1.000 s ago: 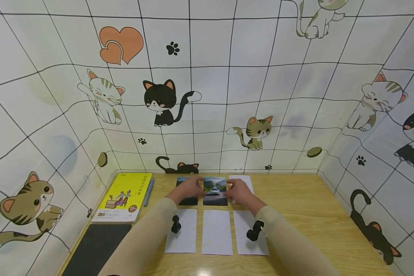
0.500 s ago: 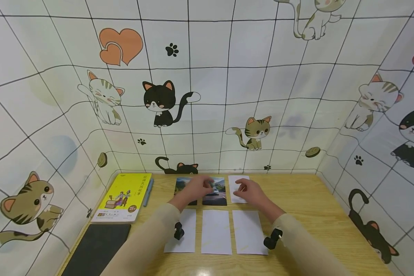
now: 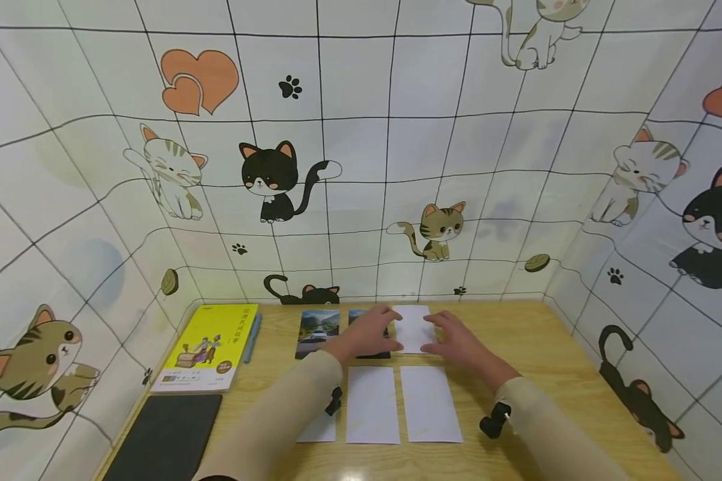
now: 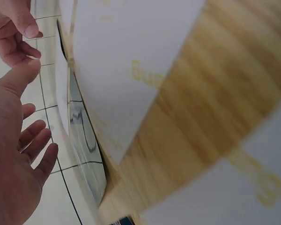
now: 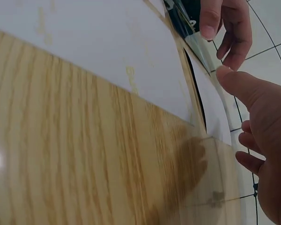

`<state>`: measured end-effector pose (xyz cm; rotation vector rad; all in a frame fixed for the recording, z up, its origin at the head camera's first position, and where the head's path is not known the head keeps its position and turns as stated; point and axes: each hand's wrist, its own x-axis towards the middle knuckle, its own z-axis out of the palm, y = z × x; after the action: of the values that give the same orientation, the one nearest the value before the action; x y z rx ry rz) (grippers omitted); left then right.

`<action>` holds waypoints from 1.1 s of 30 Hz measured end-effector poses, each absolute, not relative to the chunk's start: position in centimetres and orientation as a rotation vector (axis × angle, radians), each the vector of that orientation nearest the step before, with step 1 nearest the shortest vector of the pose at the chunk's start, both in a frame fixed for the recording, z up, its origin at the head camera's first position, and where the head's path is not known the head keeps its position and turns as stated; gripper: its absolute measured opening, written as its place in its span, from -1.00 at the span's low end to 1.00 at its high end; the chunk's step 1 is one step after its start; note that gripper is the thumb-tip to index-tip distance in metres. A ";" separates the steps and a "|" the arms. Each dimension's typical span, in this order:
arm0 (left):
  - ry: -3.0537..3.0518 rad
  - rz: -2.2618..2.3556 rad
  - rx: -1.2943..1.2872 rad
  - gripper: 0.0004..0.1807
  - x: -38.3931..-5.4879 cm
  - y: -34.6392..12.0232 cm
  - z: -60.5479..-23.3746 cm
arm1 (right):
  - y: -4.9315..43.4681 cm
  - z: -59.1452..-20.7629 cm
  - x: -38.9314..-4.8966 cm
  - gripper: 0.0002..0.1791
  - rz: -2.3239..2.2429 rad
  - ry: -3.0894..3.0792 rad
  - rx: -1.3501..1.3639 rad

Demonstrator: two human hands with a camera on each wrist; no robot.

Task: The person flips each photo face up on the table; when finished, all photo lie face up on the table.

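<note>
A white card (image 3: 412,329) lies face up at the right end of the back row. My left hand (image 3: 370,332) is by its left edge, with the fingers loosely bent and nothing held. By the right edge is my right hand (image 3: 457,339), its thumb and fingers spread apart. Whether the fingertips touch the card cannot be told. My left hand covers most of the middle photo card (image 3: 374,355). To the left, another photo card (image 3: 317,332) shows a car on a mountain road. In the wrist views, the left hand (image 4: 11,145) and right hand (image 5: 271,126) have relaxed fingers.
Nearer me is a front row of white cards, including a middle card (image 3: 373,405) and a right card (image 3: 431,404); my left forearm partly hides the left one. A yellow book (image 3: 207,347), a blue pen (image 3: 251,339) and a dark pad (image 3: 164,437) lie at the left.
One second ago both hands were at the sides of the middle photo card. They let go and moved right to the white card. The head view has shifted slightly.
</note>
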<state>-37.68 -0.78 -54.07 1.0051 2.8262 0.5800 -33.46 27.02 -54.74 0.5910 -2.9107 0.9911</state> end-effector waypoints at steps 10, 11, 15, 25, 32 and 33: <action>2.891 0.202 1.074 -0.04 -39.4 2.3 -55.4 | 28.2 -55.5 -34.7 -0.05 0.840 -2.946 0.752; 2.894 0.177 1.075 -0.04 -39.5 2.5 -55.4 | 28.3 -55.6 -34.9 -0.04 0.825 -2.953 0.759; 2.873 0.109 1.074 -0.02 -39.2 3.0 -54.9 | 28.3 -55.7 -35.2 0.00 0.769 -2.986 0.770; 2.830 0.066 1.032 -0.01 -39.3 3.2 -55.0 | 28.2 -55.4 -35.1 -0.01 0.744 -3.030 0.773; 2.819 0.040 1.056 -0.06 -39.3 3.2 -54.9 | 28.4 -55.7 -35.2 -0.05 0.726 -3.022 0.778; 2.820 0.037 1.063 -0.07 -39.3 3.2 -54.9 | 28.4 -55.7 -35.2 -0.05 0.724 -3.019 0.781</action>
<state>-39.29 3.17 -54.88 1.0628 2.8200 0.0368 -35.19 28.40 -55.74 0.7812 -3.0193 0.7243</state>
